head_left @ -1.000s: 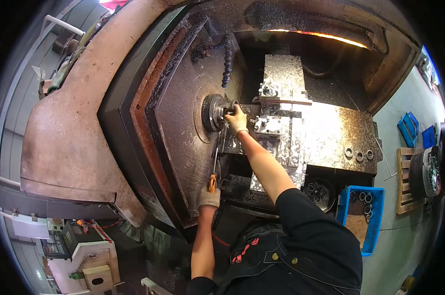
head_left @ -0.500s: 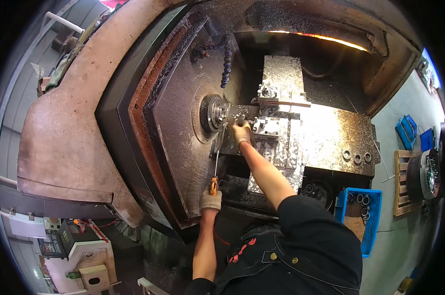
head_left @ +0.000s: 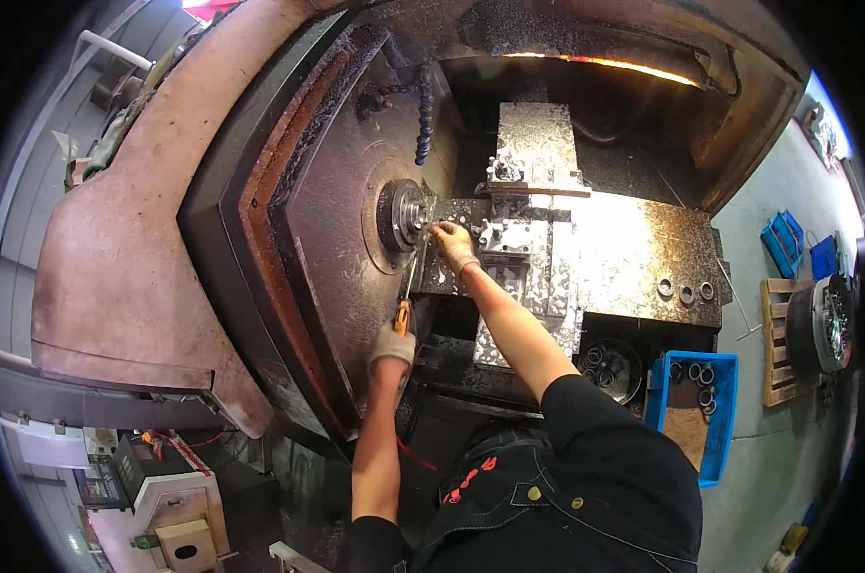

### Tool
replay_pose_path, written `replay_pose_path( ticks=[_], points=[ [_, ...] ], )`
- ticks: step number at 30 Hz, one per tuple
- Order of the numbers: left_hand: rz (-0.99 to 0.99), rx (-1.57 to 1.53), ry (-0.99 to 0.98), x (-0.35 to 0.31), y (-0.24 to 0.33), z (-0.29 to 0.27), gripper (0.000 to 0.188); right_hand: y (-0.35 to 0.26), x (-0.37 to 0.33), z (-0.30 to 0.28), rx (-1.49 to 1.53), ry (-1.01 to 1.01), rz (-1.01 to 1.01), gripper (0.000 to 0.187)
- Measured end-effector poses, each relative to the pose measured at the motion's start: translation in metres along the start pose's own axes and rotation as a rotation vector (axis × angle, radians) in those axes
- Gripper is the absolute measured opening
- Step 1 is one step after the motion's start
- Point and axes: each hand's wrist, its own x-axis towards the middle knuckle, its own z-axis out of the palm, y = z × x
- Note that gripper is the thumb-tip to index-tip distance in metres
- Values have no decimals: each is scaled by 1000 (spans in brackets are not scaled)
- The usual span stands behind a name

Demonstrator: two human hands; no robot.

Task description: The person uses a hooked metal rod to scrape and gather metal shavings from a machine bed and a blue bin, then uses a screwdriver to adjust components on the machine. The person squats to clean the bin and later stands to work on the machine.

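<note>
My left hand point(head_left: 390, 346), in a pale work glove, is closed around the orange handle of what looks like an air blow gun point(head_left: 403, 315). Its long thin metal nozzle points up toward the lathe chuck point(head_left: 402, 215), which has a shiny round face. My right hand point(head_left: 453, 244), also gloved, is just right of the chuck with its fingers drawn together. Whatever they may hold is too small to make out. Beside that hand sits a metal tool block point(head_left: 505, 238) on the slotted slide point(head_left: 537, 325).
Several metal rings lie in a blue bin point(head_left: 652, 401); more rings point(head_left: 686, 294) sit on the bright metal cover point(head_left: 633, 248). A jointed coolant hose point(head_left: 424, 115) hangs above the chuck. A round pan point(head_left: 612, 371) holds rings. A wooden pallet point(head_left: 778, 334) stands at right.
My right hand has moved left, from the tool block toward the chuck. My left hand has brought the air blow gun up and left, its nozzle now closer to the chuck. The view has shifted slightly.
</note>
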Motion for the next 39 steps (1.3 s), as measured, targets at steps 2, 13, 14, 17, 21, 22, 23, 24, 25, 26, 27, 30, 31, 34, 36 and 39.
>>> replay_pose_path(
  ticks=[2, 13, 14, 17, 21, 22, 23, 24, 25, 26, 27, 30, 31, 34, 36, 39],
  points=[
    [-2, 33, 12, 12, 6, -10, 31, -10, -3, 8, 425, -74, 192, 19],
    [-16, 161, -69, 27, 36, -37, 34, 5, 7, 20, 694, -135, 266, 11],
    [5, 50, -121, 29, 42, -40, 35, 12, 22, 10, 752, -141, 283, 11],
    [90, -50, -126, 54, 37, -33, 37, 28, 47, -3, 638, -103, 126, 15],
    [63, -1, -112, 69, 13, -26, 37, 7, 23, 27, 551, -147, 170, 19],
    [70, -4, -138, 69, 22, -26, 38, 6, 25, 24, 499, -117, 130, 20],
    [96, -15, -118, 65, 29, -24, 38, 3, 28, 20, 486, -103, 109, 20],
    [122, -26, -98, 59, 36, -22, 38, 0, 32, 15, 473, -90, 88, 21],
    [160, -40, -87, 52, 49, -20, 37, 1, 39, 5, 456, -64, 63, 22],
    [88, 17, -84, 48, 45, -24, 36, -18, 20, 14, 608, -45, 174, 26],
    [51, -19, -100, 46, 39, -28, 35, -18, 15, 22, 552, -50, 150, 27],
    [26, -58, -122, 40, 44, -34, 32, -24, 17, 10, 394, -32, 105, 26],
    [32, -18, -99, 38, 45, -34, 30, -24, 16, 8, 338, -51, 75, 25],
    [16, 97, -71, 39, 42, -30, 29, -24, 14, 7, 174, -88, 8, 24],
    [21, 106, -44, 42, 33, -21, 32, -24, 14, 10, 73, -86, -9, 24],
    [35, 16, -11, 35, 10, 0, 35, -25, 14, 10, -151, -56, -136, 23]
  ],
)
